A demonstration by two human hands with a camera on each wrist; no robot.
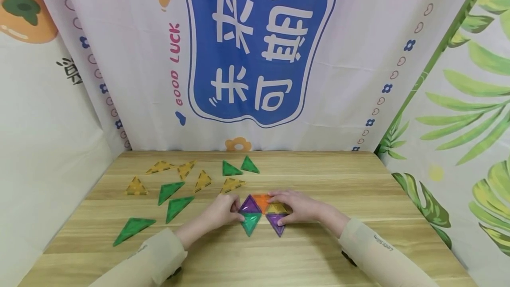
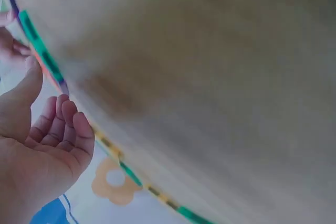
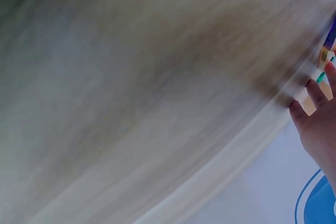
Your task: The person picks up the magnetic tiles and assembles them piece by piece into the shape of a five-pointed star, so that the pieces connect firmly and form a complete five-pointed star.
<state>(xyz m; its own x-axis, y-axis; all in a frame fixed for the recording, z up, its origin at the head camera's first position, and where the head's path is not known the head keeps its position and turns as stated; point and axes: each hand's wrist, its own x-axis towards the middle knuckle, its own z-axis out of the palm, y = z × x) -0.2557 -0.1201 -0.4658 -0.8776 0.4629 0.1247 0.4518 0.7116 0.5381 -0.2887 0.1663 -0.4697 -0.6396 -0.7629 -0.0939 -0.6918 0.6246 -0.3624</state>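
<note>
The camera on the person's head peers forward and down across the worktop (image 1: 255, 260), far enough back to catch the left hand (image 1: 225, 209), the right hand (image 1: 296, 206) and the printed cloth (image 1: 358, 34) beyond. Each wrist camera sits close and low, skimming the worktop at a slant, its own hand at the frame's outer edge. Head and left wrist share the orange flower (image 1: 238, 144) and some tiles (image 1: 251, 223), edge-on from the wrist.
</note>
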